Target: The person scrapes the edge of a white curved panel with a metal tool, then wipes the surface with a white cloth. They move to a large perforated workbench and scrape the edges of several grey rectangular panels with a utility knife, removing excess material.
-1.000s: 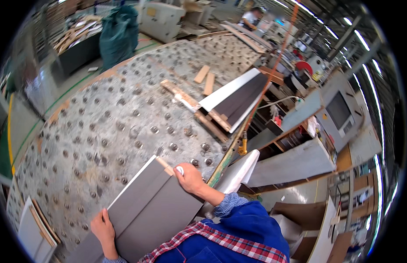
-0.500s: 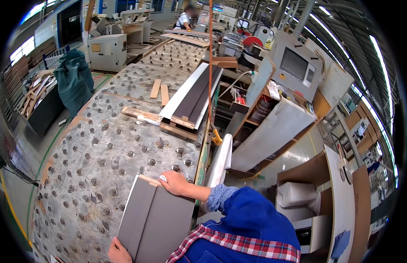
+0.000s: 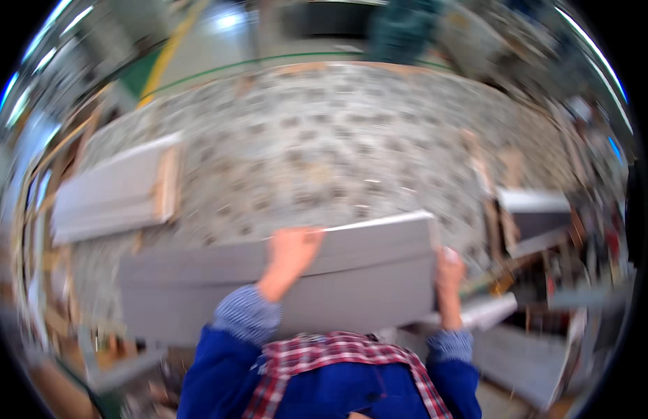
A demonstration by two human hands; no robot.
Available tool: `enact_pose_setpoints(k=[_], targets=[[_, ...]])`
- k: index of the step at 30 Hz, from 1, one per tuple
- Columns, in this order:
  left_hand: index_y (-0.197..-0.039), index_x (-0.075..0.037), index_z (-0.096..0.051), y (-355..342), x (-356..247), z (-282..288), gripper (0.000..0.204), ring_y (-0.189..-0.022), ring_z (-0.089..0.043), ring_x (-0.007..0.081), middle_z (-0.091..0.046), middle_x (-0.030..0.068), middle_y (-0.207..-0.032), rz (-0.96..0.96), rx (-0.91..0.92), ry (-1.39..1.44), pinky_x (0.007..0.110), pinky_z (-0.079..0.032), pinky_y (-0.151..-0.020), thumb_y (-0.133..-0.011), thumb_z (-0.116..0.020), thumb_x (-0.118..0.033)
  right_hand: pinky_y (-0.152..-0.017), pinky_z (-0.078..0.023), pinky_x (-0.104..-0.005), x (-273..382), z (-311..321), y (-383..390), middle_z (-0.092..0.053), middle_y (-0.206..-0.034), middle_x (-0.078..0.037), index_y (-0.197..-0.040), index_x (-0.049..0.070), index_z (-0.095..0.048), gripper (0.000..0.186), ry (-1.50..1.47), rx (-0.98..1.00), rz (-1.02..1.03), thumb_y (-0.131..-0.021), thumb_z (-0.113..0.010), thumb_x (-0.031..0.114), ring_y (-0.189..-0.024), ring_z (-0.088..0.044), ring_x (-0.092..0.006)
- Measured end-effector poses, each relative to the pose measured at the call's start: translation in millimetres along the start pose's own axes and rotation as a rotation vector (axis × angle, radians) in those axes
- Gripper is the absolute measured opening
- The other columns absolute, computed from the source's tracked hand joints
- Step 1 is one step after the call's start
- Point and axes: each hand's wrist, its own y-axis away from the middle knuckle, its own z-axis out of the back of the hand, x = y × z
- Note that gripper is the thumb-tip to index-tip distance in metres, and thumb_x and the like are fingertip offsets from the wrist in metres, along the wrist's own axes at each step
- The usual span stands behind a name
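At the near side of a broad grey studded metal table [image 3: 303,164], a long flat grey panel [image 3: 369,283] is being held, not yet released.
Contents of a dark-green sack [image 3: 402,33] are being hidden by blur; the panel's far edge is being gripped by the left hand [image 3: 292,253], its right end by the right hand [image 3: 450,274].

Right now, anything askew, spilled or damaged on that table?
Nothing stands out: left hand at far edge of the grey panel, right hand at its right end, no spill visible on the studded table. Motion blur hides any fine damage.
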Motion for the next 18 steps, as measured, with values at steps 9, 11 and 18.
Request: enact_pose_setpoints(k=[9, 11, 18], targets=[[-0.071, 0.000, -0.067, 12.9, 14.2, -18.9, 0.048, -0.070, -0.063, 0.0300, -0.065, 0.0162, -0.068, -0.078, -0.119, -0.017, 0.040, -0.043, -0.077, -0.086, -0.053, -0.043, -0.065, -0.045, -0.0309, 18.3, 19.1, -8.8, -0.061, -0.074, -0.010, -0.092, -0.004, -0.059, 0.031, 0.063, 0.170, 0.052, -0.093, -0.053, 0.026, -0.067, -0.053, -0.0158], [-0.072, 0.001, -0.067, 13.4, 11.9, -18.3, 0.048, -0.073, -0.063, 0.0300, -0.066, 0.0168, -0.072, -0.055, -0.072, -0.022, 0.040, -0.042, -0.079, -0.086, -0.052, -0.042, -0.065, -0.045, -0.0310, 5.9, 18.1, -10.8, -0.061, -0.075, -0.009, -0.091, -0.005, -0.059, 0.033, 0.015, 0.157, 0.078, -0.093, -0.052, 0.027, -0.067, -0.052, -0.0156], [-0.071, 0.002, -0.065, 15.0, 12.4, -22.4, 0.046, -0.070, -0.062, 0.0316, -0.063, 0.0186, -0.069, -0.055, -0.042, -0.024, 0.039, -0.044, -0.078, -0.086, -0.053, -0.040, -0.067, -0.046, -0.0366, -17.1, 12.2, -26.9, -0.066, -0.080, -0.015, -0.095, -0.006, -0.062, 0.043, 0.101, 0.161, 0.129, -0.091, -0.053, 0.036, -0.069, -0.056, -0.0248]])
